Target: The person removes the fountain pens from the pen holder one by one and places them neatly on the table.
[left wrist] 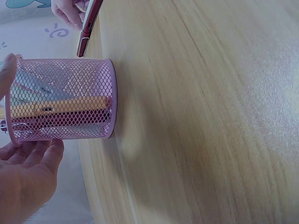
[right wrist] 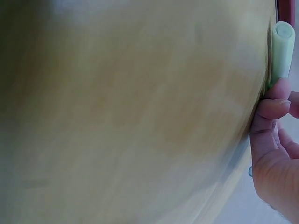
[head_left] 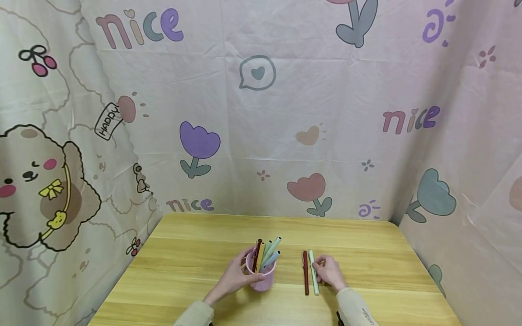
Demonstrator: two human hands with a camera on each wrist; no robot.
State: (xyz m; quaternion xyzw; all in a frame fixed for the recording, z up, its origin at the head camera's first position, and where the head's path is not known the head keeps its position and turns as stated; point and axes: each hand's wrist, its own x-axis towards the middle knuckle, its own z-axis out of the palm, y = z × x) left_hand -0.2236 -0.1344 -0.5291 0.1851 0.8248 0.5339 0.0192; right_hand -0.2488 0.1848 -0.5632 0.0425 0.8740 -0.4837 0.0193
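Near the front middle of the table stands a pink mesh pen cup (head_left: 263,285), upright. My left hand (head_left: 234,275) holds it near the rim, thumb on the near side and fingers round the far side. Inside lean a dark red pen (head_left: 256,258), a yellow pen (head_left: 260,257) and several pale green and blue ones. To the right of the cup, a red pen (head_left: 306,274) and a light green pen (head_left: 314,275) lie side by side. With thumb and fingers, my right hand (head_left: 330,272) pinches the light green pen, whose end (right wrist: 282,46) shows in the right wrist view.
The wooden table (head_left: 195,244) has rounded far corners. A printed cloth (head_left: 261,113) hangs behind it and along both sides.
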